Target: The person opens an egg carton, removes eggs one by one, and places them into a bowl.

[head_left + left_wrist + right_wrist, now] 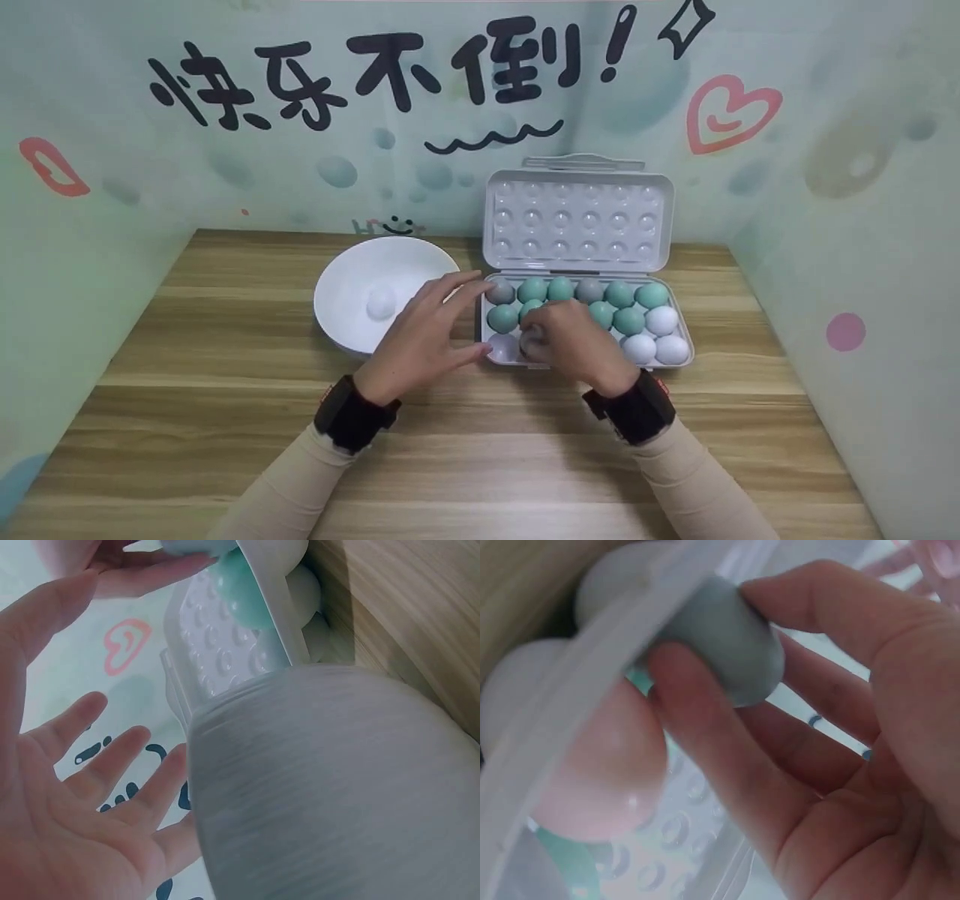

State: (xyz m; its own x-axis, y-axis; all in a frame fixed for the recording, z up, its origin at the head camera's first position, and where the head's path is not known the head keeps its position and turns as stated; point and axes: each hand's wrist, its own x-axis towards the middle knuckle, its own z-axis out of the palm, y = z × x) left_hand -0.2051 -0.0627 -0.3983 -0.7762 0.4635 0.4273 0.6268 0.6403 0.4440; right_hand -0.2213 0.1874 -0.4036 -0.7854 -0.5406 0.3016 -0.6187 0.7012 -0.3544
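The grey egg (739, 641) is at the second cup from the left in the front row of an egg box (505, 349), pinched between the thumb and fingers of the right hand (577, 337); I cannot tell whether it rests fully in its cup. The left hand (424, 337) is spread, its thumb by the box's front-left corner and its other fingertips near the left edge; whether they touch, I cannot tell. The box stands near the back edge of the wooden table (480, 480), right of centre, its lid (577, 260) raised behind it; the back row holds green eggs (560, 289) and two grey ones, the middle row ends in a white one at the right, and two more white eggs (672, 350) fill the front-right corner. Left of the box stands a white bowl (341, 292) with one white egg (381, 304) in it; the left hand hides part of the bowl's right side, and the right hand covers the middle of the front row. Behind hangs a pale backdrop (285, 180); black straps (354, 414) circle both wrists.
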